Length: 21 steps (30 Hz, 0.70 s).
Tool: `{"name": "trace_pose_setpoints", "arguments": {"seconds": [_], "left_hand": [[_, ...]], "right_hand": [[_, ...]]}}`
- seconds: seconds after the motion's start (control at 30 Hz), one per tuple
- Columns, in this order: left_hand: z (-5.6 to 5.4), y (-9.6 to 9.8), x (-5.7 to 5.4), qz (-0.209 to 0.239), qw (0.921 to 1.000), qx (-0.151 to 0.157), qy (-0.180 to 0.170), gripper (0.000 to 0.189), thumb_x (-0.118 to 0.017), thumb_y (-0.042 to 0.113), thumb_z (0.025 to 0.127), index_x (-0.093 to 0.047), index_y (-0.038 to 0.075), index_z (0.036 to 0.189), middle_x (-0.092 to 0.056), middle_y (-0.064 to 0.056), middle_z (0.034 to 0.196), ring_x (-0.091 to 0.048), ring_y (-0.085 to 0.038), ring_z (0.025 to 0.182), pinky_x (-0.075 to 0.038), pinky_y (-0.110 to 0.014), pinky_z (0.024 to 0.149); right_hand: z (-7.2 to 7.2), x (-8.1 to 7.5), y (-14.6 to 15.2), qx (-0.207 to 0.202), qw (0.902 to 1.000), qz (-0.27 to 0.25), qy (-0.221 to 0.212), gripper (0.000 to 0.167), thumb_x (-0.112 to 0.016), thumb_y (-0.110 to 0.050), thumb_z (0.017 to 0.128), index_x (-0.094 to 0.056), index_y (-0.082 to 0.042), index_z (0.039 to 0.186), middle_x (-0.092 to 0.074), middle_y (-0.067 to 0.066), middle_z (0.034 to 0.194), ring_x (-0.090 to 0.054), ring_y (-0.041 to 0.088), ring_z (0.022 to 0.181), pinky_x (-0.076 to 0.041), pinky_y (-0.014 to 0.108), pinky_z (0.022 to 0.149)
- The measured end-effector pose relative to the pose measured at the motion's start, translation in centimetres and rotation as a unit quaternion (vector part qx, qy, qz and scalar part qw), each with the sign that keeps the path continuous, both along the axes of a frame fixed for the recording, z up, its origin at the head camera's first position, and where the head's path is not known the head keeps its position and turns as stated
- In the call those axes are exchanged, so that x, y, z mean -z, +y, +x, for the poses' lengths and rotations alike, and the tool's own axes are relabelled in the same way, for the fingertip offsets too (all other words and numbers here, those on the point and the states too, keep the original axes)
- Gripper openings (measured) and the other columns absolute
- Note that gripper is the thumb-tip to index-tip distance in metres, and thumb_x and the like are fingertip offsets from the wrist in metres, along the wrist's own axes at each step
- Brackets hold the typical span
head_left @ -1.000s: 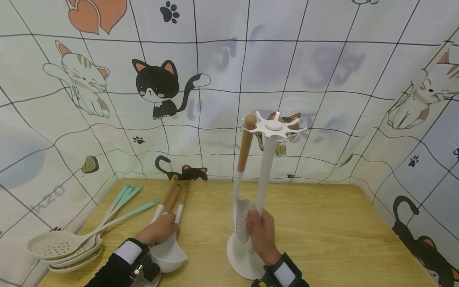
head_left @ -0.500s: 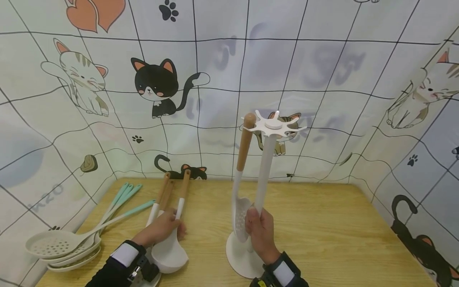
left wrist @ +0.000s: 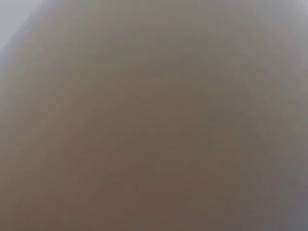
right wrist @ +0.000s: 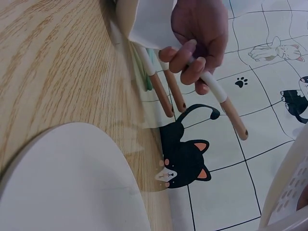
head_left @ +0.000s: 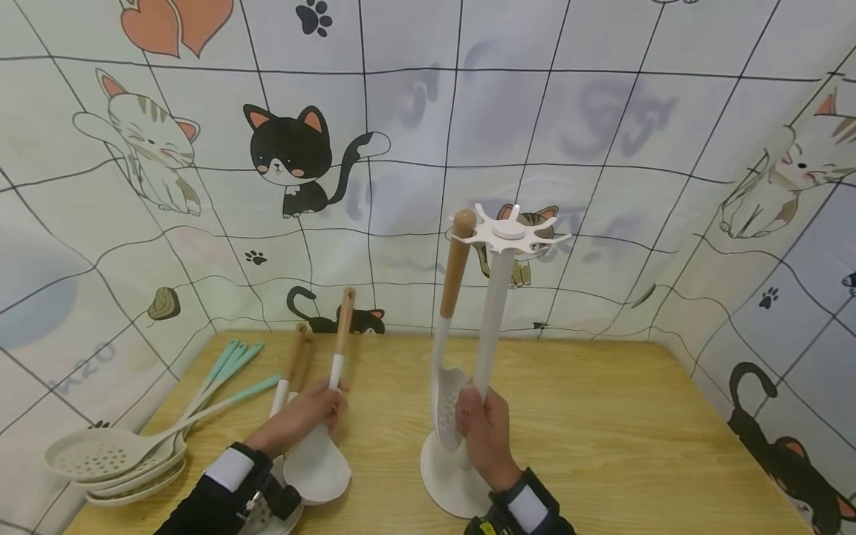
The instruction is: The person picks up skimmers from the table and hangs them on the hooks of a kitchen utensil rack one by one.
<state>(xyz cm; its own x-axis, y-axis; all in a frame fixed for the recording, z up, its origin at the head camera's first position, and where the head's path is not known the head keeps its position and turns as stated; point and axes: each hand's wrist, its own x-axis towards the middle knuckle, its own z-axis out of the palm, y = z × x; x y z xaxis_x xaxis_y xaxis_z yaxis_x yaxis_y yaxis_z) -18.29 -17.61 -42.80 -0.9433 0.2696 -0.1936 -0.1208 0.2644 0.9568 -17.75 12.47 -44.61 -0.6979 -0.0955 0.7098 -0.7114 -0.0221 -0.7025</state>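
Note:
My left hand [head_left: 304, 417] grips the white neck of a ladle [head_left: 317, 468] with a wooden handle. The right wrist view shows its fingers curled round the ladle [right wrist: 215, 87], whose handle end is lifted. Around the pole of a white utensil stand [head_left: 495, 319], my right hand [head_left: 490, 438] is wrapped. A perforated skimmer [head_left: 449, 405] with a wooden handle hangs on the stand's left side, close to that hand. Beneath my left forearm lie other wooden-handled utensils [head_left: 287, 364], partly hidden, one with a perforated head. The left wrist view is blurred throughout.
To the left, several green-handled utensils [head_left: 110, 455] lie stacked, a perforated one on top. The stand's round base [head_left: 448, 483] rests on the wooden table [head_left: 602, 431]. A cat-print sheet [head_left: 414, 134] hangs behind and at the sides.
My left hand has closed on the ladle and raised its handle away from the other wooden-handled utensils, which have shifted slightly left. My right hand stays on the stand.

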Motion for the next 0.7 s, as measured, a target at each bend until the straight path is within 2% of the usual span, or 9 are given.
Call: {"name": "trace_pose_setpoints", "arguments": {"seconds": [0.2,0.43,0.7], "left_hand": [[-0.1,0.4,-0.8,0.012,0.9992,-0.03,0.023,0.05,-0.027,0.039,0.112,-0.046,-0.005,0.129,-0.045,0.0,0.082,-0.046,-0.011,0.068,-0.048,-0.026,0.062],[-0.2,0.8,-0.7,0.003,0.9945,-0.058,0.088,0.042,-0.031,0.035,0.112,-0.051,0.0,0.119,-0.045,0.0,0.076,-0.047,-0.009,0.062,-0.045,-0.024,0.06],[0.0,1.1,-1.7,0.002,0.9924,-0.062,0.106,0.04,-0.035,0.038,0.111,-0.052,0.002,0.115,-0.046,-0.001,0.079,-0.048,-0.01,0.066,-0.046,-0.026,0.061]], "right_hand": [[0.0,0.0,0.0,-0.001,1.0,-0.001,-0.001,0.032,-0.039,-0.011,0.11,-0.046,-0.001,0.08,-0.039,0.009,0.057,-0.039,0.018,0.049,-0.037,0.021,0.045],[-0.1,0.1,-0.2,0.006,0.9999,0.002,0.011,0.033,-0.039,-0.012,0.11,-0.045,-0.001,0.079,-0.039,0.009,0.057,-0.039,0.017,0.048,-0.037,0.02,0.044],[-0.2,0.0,-0.2,-0.002,0.9997,-0.002,0.024,0.033,-0.039,-0.012,0.11,-0.045,0.0,0.08,-0.039,0.009,0.057,-0.039,0.018,0.049,-0.037,0.02,0.044]]}}
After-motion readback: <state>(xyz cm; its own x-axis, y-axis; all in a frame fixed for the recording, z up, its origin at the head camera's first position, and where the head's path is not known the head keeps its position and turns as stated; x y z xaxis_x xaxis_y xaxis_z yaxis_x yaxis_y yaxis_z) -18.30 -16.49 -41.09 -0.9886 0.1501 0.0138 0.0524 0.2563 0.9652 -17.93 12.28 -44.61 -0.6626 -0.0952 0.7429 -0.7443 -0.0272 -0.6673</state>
